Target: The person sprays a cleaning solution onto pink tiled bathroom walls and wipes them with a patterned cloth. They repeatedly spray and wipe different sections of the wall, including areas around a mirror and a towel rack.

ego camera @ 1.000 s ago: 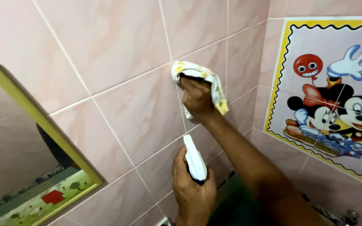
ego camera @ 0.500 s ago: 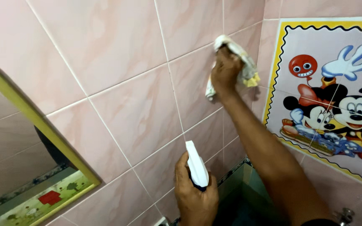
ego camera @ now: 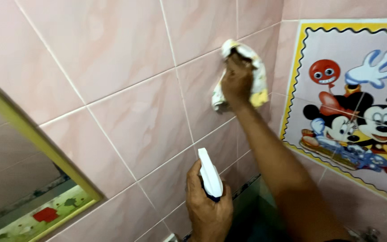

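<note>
My right hand (ego camera: 237,81) presses a white and yellow cloth (ego camera: 256,74) flat against the pink tiled wall (ego camera: 126,85), high up near the cartoon picture tile. The cloth bunches around my fingers and hangs a little below them on the left. My left hand (ego camera: 208,210) is low in the view, wrapped around a spray bottle with a white trigger head (ego camera: 210,175) that points up toward the wall. The bottle's body is hidden inside my fist.
A cartoon picture tile with a yellow wavy border (ego camera: 357,103) fills the right side. A mirror in a yellow-green frame (ego camera: 36,148) leans in at the lower left. A metal tap part (ego camera: 367,234) shows at the bottom right.
My right hand with the cloth moved from the middle tile up and to the right, then slipped slightly down. The left hand kept the spray bottle in about the same spot.
</note>
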